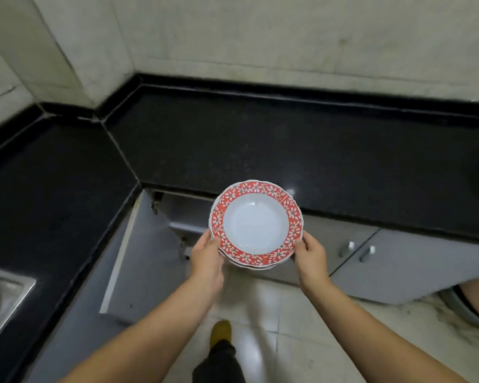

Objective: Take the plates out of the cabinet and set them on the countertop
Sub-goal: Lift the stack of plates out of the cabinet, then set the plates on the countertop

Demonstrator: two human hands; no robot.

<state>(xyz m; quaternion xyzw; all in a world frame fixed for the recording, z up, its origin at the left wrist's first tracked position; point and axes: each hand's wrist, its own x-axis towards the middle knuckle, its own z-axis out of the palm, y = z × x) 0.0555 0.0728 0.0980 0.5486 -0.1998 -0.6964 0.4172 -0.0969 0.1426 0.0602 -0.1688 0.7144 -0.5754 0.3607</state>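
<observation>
A small stack of plates (256, 223), white with a red flowered rim, hangs in the air in front of the black countertop (260, 145), level with its front edge. My left hand (207, 257) grips the stack's near left rim. My right hand (310, 254) grips its near right rim. Beneath the stack is the grey cabinet (183, 217), whose door (133, 261) is swung out to the left. The stack covers part of the cabinet's inside.
The countertop turns a corner and runs along the left wall to a steel sink (3, 294). Two shut cabinet doors with metal handles (360, 250) sit to the right. My foot (220, 331) stands on the tiled floor below.
</observation>
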